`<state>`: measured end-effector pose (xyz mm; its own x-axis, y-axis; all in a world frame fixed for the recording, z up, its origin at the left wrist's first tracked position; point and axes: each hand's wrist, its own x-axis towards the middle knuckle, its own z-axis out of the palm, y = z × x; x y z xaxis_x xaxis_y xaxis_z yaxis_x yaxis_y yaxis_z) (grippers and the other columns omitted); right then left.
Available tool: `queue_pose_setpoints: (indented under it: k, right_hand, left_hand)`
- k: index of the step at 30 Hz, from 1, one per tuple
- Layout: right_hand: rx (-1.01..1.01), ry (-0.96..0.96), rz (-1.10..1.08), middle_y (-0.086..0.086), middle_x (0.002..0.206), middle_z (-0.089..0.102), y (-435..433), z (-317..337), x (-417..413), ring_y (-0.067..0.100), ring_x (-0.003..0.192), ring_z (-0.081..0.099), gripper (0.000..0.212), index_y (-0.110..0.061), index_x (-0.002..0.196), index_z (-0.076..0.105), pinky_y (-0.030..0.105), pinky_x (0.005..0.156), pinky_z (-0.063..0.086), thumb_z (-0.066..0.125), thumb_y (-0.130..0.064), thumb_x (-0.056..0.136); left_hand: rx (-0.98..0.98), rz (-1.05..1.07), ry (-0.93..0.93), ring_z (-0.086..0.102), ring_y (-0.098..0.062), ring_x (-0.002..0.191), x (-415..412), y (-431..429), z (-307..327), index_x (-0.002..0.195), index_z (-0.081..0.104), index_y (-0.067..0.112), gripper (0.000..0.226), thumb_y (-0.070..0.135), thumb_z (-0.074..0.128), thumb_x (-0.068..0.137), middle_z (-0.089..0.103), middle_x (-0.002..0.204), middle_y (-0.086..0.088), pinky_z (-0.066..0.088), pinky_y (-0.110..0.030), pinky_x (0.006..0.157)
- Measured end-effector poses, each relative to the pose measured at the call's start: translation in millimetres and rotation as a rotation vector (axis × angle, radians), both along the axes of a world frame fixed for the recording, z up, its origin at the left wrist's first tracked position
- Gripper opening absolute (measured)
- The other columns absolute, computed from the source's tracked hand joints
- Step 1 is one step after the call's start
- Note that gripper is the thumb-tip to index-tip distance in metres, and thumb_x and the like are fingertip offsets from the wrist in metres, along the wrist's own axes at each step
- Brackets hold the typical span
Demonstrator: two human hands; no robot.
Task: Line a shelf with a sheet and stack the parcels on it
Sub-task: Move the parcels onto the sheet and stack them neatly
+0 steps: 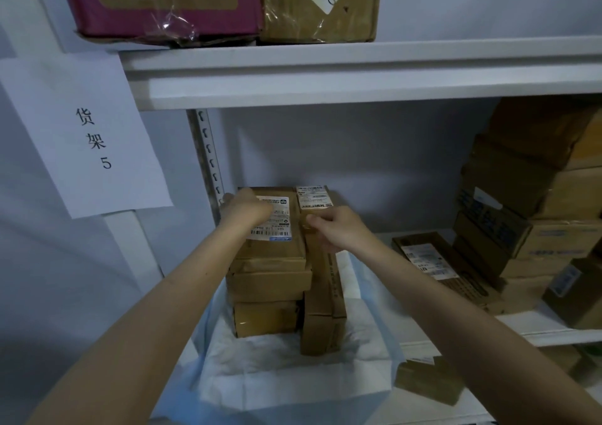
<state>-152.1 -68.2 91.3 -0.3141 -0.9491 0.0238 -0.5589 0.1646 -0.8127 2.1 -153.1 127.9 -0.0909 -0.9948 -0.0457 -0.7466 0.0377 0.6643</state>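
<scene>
Sheet is down on the shelf, so lining is done and we're into the stacking. The left hand lies on the top parcel of a three-high pile, its grip curled over the far left edge. Just beside it, the right hand has its grip pinched together on the top edge of the upright parcel, which stands flush against the pile. Both parcels sit directly below the grips, on the sheet. Looks like squaring-up. Next move, I'd say: let go cleanly without tipping the upright one, then reach rightward for the flat parcel off the sheet.
</scene>
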Motion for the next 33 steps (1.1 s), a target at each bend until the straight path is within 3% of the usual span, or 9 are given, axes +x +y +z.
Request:
queue_pose_setpoints:
  k: [2, 5, 8, 10, 12, 16, 27, 30, 33]
  right_hand:
    - [-0.043, 0.106, -0.118, 0.015, 0.085, 0.071, 4.9, -8.3, -22.5, 0.029, 0.077, 0.07, 0.033, -0.003, 0.097, 0.068, 0.037, 0.067, 0.054, 0.053, -0.032, 0.094]
    - [0.058, 0.43, -0.268, 0.011, 0.102, 0.064, 20.0, -27.3, -67.7, 0.028, 0.093, 0.062, 0.03, -0.008, 0.108, 0.056, 0.035, 0.072, 0.052, 0.055, -0.032, 0.091]
    - [0.335, 0.608, -0.345, 0.017, 0.137, 0.04, 42.8, -48.8, -109.1, 0.035, 0.128, 0.04, 0.066, -0.008, 0.137, 0.034, 0.043, 0.095, 0.045, 0.057, -0.045, 0.088]
    - [0.528, 0.658, -0.36, 0.019, 0.147, 0.026, 57.8, -60.7, -129.4, 0.037, 0.137, 0.028, 0.095, -0.008, 0.148, 0.017, 0.045, 0.102, 0.038, 0.057, -0.063, 0.082]
    - [0.64, 0.629, -0.354, 0.021, 0.152, 0.019, 71.8, -71.7, -146.7, 0.039, 0.14, 0.022, 0.112, -0.01, 0.151, 0.009, 0.048, 0.107, 0.033, 0.056, -0.075, 0.074]
    - [0.752, 0.523, -0.345, 0.02, 0.155, 0.013, 89.0, -87.1, -163.9, 0.041, 0.143, 0.015, 0.124, -0.015, 0.153, 0.004, 0.052, 0.111, 0.026, 0.062, -0.079, 0.064]
    - [0.756, 0.445, -0.33, 0.02, 0.157, 0.0, 89.4, -98.2, -170.1, 0.041, 0.144, 0.004, 0.132, -0.024, 0.152, 0.001, 0.057, 0.11, 0.021, 0.071, -0.078, 0.053]
    - [0.762, 0.417, -0.345, 0.021, 0.154, 0.01, 89.7, -105.4, -168.6, 0.042, 0.141, 0.013, 0.123, -0.026, 0.149, 0.006, 0.057, 0.108, 0.024, 0.069, -0.076, 0.056]
    - [0.632, 0.446, -0.401, 0.021, 0.144, 0.026, 96.5, -102.7, -165.7, 0.042, 0.135, 0.026, 0.11, -0.025, 0.144, 0.018, 0.054, 0.107, 0.028, 0.069, -0.073, 0.059]
  left_hand:
    - [-0.065, -0.033, -0.081, 0.046, -0.029, 0.119, -8.0, 15.5, 3.6, 0.118, 0.058, 0.015, 0.04, 0.016, 0.056, 0.078, 0.049, 0.128, -0.015, 0.049, -0.041, 0.093]
    - [-0.187, -0.083, -0.116, 0.033, -0.032, 0.13, -25.9, 41.2, 6.1, 0.132, 0.047, 0.015, 0.049, 0.015, 0.057, 0.084, 0.036, 0.138, -0.015, 0.039, -0.043, 0.103]
    - [-0.309, -0.159, -0.076, 0.033, -0.031, 0.13, -48.4, 62.8, 6.7, 0.135, 0.045, 0.018, 0.051, 0.021, 0.058, 0.087, 0.035, 0.139, -0.012, 0.035, -0.039, 0.104]
    - [-0.297, -0.24, -0.022, 0.04, -0.028, 0.126, -65.0, 72.5, 2.1, 0.135, 0.046, 0.02, 0.05, 0.023, 0.06, 0.087, 0.037, 0.138, -0.01, 0.036, -0.028, 0.093]
    - [-0.292, -0.306, 0.008, 0.04, -0.027, 0.127, -83.7, 83.4, -5.0, 0.133, 0.049, 0.02, 0.049, 0.024, 0.061, 0.086, 0.038, 0.138, -0.009, 0.036, -0.026, 0.093]
    - [-0.252, -0.401, 0.037, 0.042, -0.023, 0.127, -109.8, 98.7, -22.5, 0.127, 0.055, 0.018, 0.041, 0.022, 0.061, 0.086, 0.047, 0.132, -0.008, 0.034, -0.024, 0.098]
    - [-0.04, -0.41, 0.04, 0.048, -0.02, 0.123, -131.1, 110.6, -70.1, 0.119, 0.061, 0.018, 0.033, 0.019, 0.062, 0.086, 0.05, 0.135, -0.005, 0.036, -0.021, 0.09]
    - [0.027, -0.397, 0.053, 0.051, -0.019, 0.118, -131.8, 113.1, -75.0, 0.122, 0.061, 0.017, 0.034, 0.018, 0.061, 0.087, 0.052, 0.131, -0.005, 0.037, -0.021, 0.084]
    - [0.076, -0.39, 0.106, 0.051, -0.018, 0.118, -132.6, 112.9, -76.7, 0.122, 0.061, 0.016, 0.035, 0.017, 0.061, 0.087, 0.053, 0.13, -0.005, 0.039, -0.023, 0.087]
